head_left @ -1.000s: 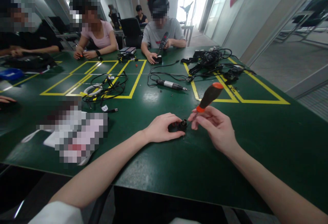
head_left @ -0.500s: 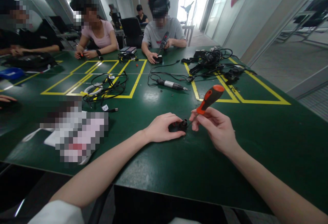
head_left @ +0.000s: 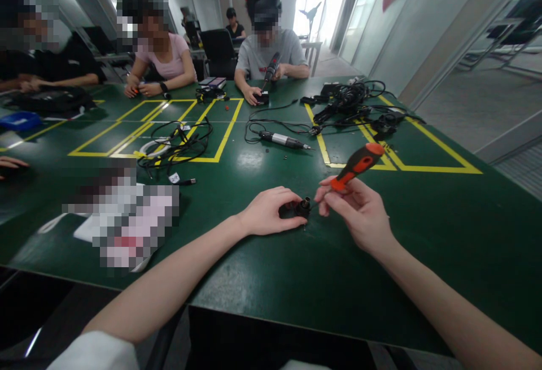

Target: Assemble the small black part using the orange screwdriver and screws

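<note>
My left hand (head_left: 271, 210) is closed around a small black part (head_left: 303, 207) with a short round metal tube on top, holding it down on the green table (head_left: 254, 268). Its exact kind is hard to make out, since my fingers and thumb cover much of it. Between the fingertips of my right hand (head_left: 359, 212) is a screwdriver (head_left: 359, 165) with an orange and black handle. The handle leans up to the right, and the thin shaft points down-left at the black part's right side. Whether the tip touches it I cannot tell.
Beyond my hands lies a corded electric screwdriver (head_left: 282, 140). Tangled black cables (head_left: 351, 101) are heaped at the back right, with another cable bundle (head_left: 178, 141) at the left. A blurred pale packet (head_left: 139, 223) lies left of my forearm. Opposite, a co-worker (head_left: 271, 51) holds a power tool.
The screwdriver's handle has tipped lower and further to the right in my right hand. My left hand and the black part stay in the same place.
</note>
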